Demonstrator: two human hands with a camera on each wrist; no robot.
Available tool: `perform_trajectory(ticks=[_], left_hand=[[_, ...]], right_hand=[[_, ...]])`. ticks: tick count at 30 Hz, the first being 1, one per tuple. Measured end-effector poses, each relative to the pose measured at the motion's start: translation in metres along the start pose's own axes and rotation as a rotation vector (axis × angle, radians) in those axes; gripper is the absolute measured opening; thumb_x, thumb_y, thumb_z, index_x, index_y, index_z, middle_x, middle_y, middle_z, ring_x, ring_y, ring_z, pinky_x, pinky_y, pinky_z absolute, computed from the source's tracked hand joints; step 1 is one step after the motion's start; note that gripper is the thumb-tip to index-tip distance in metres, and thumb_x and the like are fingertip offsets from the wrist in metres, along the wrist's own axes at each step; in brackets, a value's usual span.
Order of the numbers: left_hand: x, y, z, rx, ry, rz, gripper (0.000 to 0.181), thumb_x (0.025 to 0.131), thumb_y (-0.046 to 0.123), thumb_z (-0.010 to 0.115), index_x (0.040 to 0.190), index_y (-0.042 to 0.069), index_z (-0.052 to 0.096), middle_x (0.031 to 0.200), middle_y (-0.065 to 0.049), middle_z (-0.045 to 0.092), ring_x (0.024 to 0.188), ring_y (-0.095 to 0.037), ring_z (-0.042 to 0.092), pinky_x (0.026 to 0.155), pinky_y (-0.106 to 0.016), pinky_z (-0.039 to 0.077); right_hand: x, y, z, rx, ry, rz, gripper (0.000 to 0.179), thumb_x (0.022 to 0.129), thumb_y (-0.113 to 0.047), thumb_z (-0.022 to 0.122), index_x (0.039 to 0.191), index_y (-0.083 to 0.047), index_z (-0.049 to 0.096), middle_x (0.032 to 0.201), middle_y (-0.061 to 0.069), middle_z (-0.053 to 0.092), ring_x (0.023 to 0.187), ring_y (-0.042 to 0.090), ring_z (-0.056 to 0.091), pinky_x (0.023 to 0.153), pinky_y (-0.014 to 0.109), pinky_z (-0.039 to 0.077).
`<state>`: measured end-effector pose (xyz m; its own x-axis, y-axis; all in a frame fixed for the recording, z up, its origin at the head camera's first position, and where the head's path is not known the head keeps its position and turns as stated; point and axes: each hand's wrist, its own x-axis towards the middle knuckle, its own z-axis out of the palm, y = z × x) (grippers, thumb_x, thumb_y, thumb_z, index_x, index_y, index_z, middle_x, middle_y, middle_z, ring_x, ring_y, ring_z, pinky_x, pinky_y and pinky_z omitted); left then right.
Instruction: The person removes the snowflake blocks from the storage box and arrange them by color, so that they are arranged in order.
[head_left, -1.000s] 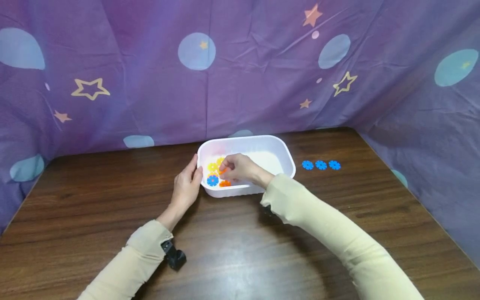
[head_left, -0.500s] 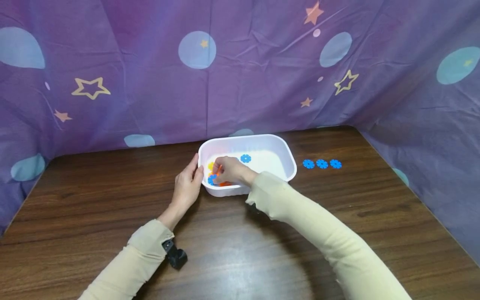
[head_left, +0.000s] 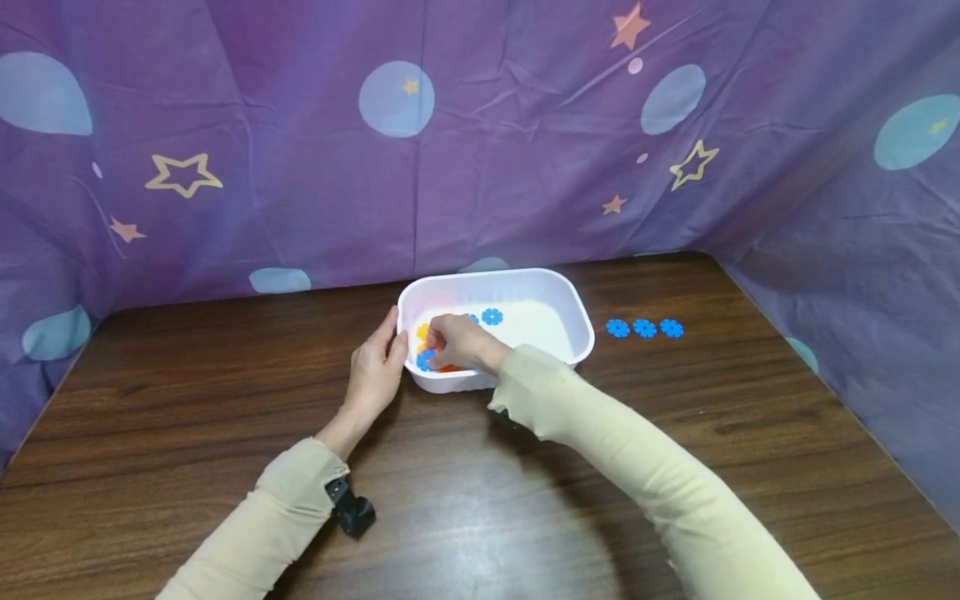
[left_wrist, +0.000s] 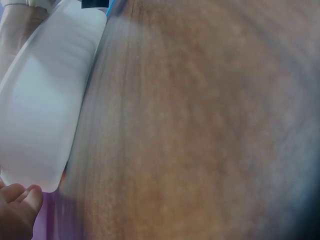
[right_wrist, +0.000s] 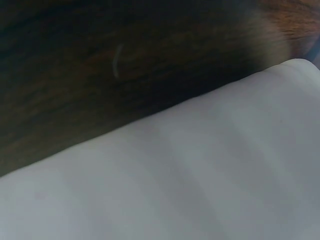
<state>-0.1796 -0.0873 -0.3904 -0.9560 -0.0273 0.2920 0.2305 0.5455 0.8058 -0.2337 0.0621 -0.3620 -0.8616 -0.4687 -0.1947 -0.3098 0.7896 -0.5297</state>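
Note:
A white plastic tray [head_left: 563,296] stands on the table with flower-shaped plastic discs inside. My left hand [head_left: 375,367] rests against its left end, fingers and thumb at the rim; the left wrist view shows those fingers [left_wrist: 20,197] touching the tray wall [left_wrist: 45,110]. Inside the left part, my right hand [head_left: 461,342] reaches down with bent fingers among the discs. Near its fingertips are a blue disc [head_left: 424,360], a yellow disc [head_left: 423,332] and orange ones [head_left: 450,367], partly covered. I cannot tell whether it pinches one. Another blue disc [head_left: 492,317] lies past the hand.
Three blue discs [head_left: 644,328] lie in a row on the wooden table [head_left: 450,500], right of the tray. A purple patterned cloth [head_left: 487,167] hangs behind and along the sides. The right wrist view shows mostly the tray's outer wall [right_wrist: 175,175].
My right hand has moved left and lower inside the tray; the orange disc seen upright at its fingertips no longer shows there. Blue discs beyond the hand have come into view. The left hand stays put.

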Motion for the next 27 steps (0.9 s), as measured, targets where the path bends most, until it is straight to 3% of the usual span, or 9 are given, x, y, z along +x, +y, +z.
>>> perform_trajectory(ticks=[7, 16, 22, 27], left_hand=[[-0.001, 0.0, 0.002, -0.011, -0.002, -0.004, 0.047, 0.094, 0.013, 0.048, 0.138, -0.001, 0.043, 0.14, -0.016, 0.046, 0.127, -0.03, 0.046, 0.108, -0.041, 0.036], [-0.001, 0.002, 0.002, -0.02, 0.001, 0.001, 0.046, 0.095, 0.013, 0.048, 0.139, -0.002, 0.043, 0.14, -0.016, 0.045, 0.128, -0.03, 0.046, 0.108, -0.041, 0.035], [-0.001, 0.001, 0.002, -0.015, 0.016, 0.012, 0.046, 0.095, 0.014, 0.048, 0.138, -0.002, 0.044, 0.139, -0.016, 0.046, 0.127, -0.031, 0.047, 0.108, -0.041, 0.036], [0.0, 0.0, 0.001, -0.014, 0.004, 0.003, 0.046, 0.096, 0.014, 0.048, 0.139, -0.002, 0.042, 0.141, -0.016, 0.044, 0.128, -0.03, 0.045, 0.11, -0.04, 0.034]], right_hand=[[-0.002, 0.001, -0.001, 0.008, 0.008, -0.01, 0.02, 0.075, -0.008, 0.076, 0.084, -0.005, 0.059, 0.075, -0.001, 0.052, 0.074, 0.012, 0.047, 0.069, 0.019, 0.039], [-0.004, 0.0, -0.005, 0.096, -0.018, -0.02, 0.018, 0.076, -0.007, 0.075, 0.081, -0.005, 0.058, 0.069, -0.002, 0.054, 0.065, 0.009, 0.049, 0.059, 0.016, 0.039], [-0.011, 0.004, -0.013, 0.276, 0.01, -0.009, 0.016, 0.078, -0.003, 0.071, 0.084, -0.003, 0.056, 0.06, -0.001, 0.051, 0.049, 0.009, 0.046, 0.047, 0.017, 0.039], [-0.025, 0.016, -0.026, 0.415, 0.081, -0.01, 0.015, 0.08, -0.001, 0.069, 0.085, -0.001, 0.055, 0.056, -0.002, 0.049, 0.046, 0.008, 0.045, 0.046, 0.017, 0.04]])
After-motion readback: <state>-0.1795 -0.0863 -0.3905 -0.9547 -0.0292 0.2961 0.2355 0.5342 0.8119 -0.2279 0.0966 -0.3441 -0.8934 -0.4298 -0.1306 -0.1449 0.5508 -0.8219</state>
